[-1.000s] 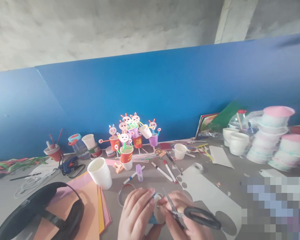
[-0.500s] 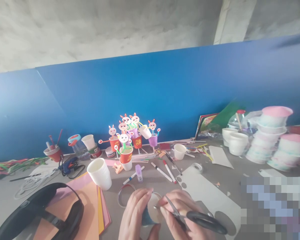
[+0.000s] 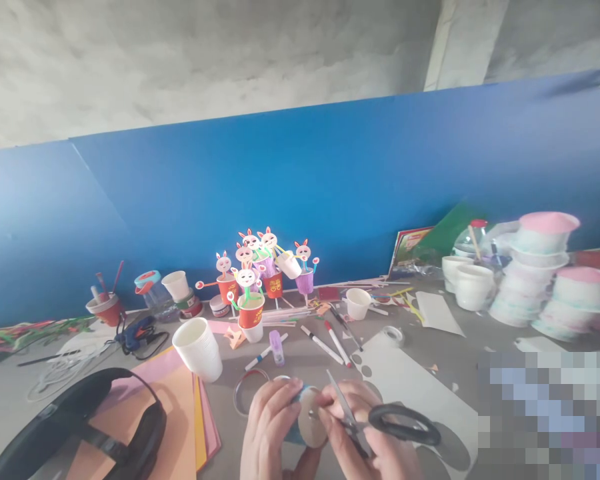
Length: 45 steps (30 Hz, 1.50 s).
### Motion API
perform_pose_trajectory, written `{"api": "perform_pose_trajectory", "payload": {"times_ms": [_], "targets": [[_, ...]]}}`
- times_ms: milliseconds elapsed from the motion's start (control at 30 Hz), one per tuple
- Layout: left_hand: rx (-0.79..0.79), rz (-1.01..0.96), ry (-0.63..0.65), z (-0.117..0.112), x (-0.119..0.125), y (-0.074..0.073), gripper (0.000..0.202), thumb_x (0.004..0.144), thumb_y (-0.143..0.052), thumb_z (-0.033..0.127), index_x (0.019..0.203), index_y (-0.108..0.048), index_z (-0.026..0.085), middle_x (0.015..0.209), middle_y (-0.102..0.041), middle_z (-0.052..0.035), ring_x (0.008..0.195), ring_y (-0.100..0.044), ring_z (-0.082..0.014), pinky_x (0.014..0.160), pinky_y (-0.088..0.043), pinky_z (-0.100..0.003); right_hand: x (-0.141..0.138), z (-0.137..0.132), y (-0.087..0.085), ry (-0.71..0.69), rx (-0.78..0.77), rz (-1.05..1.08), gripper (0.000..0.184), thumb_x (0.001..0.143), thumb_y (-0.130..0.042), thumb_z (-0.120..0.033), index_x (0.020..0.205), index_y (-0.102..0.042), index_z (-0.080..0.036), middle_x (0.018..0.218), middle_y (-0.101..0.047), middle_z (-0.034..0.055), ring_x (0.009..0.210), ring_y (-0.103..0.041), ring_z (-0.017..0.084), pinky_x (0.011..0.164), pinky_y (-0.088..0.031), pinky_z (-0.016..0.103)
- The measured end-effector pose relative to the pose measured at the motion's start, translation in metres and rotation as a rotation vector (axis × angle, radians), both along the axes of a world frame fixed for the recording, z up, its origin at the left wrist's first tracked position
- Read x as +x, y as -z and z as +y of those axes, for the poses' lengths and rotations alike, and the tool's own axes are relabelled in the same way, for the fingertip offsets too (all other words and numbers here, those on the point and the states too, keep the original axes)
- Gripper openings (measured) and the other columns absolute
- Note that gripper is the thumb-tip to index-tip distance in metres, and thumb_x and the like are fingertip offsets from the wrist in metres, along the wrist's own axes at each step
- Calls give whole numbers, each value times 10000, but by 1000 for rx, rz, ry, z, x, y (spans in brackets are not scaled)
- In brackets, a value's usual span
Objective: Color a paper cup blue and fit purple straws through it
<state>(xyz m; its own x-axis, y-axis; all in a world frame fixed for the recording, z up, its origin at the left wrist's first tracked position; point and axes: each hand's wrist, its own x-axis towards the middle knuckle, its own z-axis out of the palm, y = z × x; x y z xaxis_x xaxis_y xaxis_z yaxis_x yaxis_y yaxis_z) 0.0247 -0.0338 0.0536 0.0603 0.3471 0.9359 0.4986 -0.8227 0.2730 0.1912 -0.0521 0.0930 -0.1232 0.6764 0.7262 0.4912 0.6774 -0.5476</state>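
My left hand (image 3: 265,430) is wrapped round a paper cup (image 3: 311,433) with a bluish side, tipped so its pale round base faces right. A small dark spot or hole shows near the middle of that base. My right hand (image 3: 353,427) holds black-handled scissors (image 3: 345,405), the blades angled up and to the left. Its thumb and forefinger are pinched at the cup's base; whether something small is between them I cannot make out. Just left of the cup lies a ring-shaped tape roll (image 3: 236,393), partly behind my left hand.
Several rabbit-faced cup figures (image 3: 251,303) stand near the blue partition (image 3: 280,180). Stacked white cups (image 3: 197,350) and a black headset-like object (image 3: 45,427) are at left. Markers (image 3: 323,345), a glue stick (image 3: 277,348) and cut white card (image 3: 405,370) lie ahead; pink-topped cup towers (image 3: 525,287) stand right.
The cup's base has turned a little more to the right between my hands. The scissors' blades have swung slightly upward, and the right fingers have shifted along the base.
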Motion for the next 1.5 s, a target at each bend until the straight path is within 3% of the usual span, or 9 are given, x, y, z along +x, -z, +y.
{"api": "perform_pose_trajectory", "payload": {"times_ms": [200,333,700,1100,1500], "targets": [[63,154,-1,3,-11,9,418,882,-641,79,1285,-532,88,1201,-681,-204,1187,-624,-306,955,-551,-495,-3,0,1,17,-42,25,99,955,-564,-156,952,-628,-231,919,-745,66,827,-745,190,741,-602,244],[59,144,-28,4,-12,11,398,876,-646,87,1259,-541,101,1184,-688,-196,1167,-637,-301,948,-559,-491,-4,1,0,0,-70,28,109,959,-547,-147,950,-617,-230,923,-743,70,813,-750,187,722,-602,229],[26,50,-94,-2,4,3,372,887,-657,74,1245,-556,100,1141,-673,-176,1139,-620,-297,922,-552,-468,-5,1,0,-4,-33,27,140,950,-540,-101,980,-582,-231,909,-741,72,795,-740,204,729,-595,274],[2,11,-55,-6,3,-3,354,895,-660,99,1238,-575,78,1124,-699,-198,1110,-633,-307,893,-563,-472,0,2,-8,-75,47,-41,210,927,-515,-57,1004,-583,-240,898,-730,45,817,-730,192,740,-583,260],[-61,23,7,-9,1,-3,344,920,-622,141,1258,-562,122,1110,-704,-200,1108,-649,-304,890,-572,-470,2,5,-17,-153,4,-72,212,922,-517,-45,969,-593,-237,839,-712,20,750,-693,177,701,-585,266]]}}
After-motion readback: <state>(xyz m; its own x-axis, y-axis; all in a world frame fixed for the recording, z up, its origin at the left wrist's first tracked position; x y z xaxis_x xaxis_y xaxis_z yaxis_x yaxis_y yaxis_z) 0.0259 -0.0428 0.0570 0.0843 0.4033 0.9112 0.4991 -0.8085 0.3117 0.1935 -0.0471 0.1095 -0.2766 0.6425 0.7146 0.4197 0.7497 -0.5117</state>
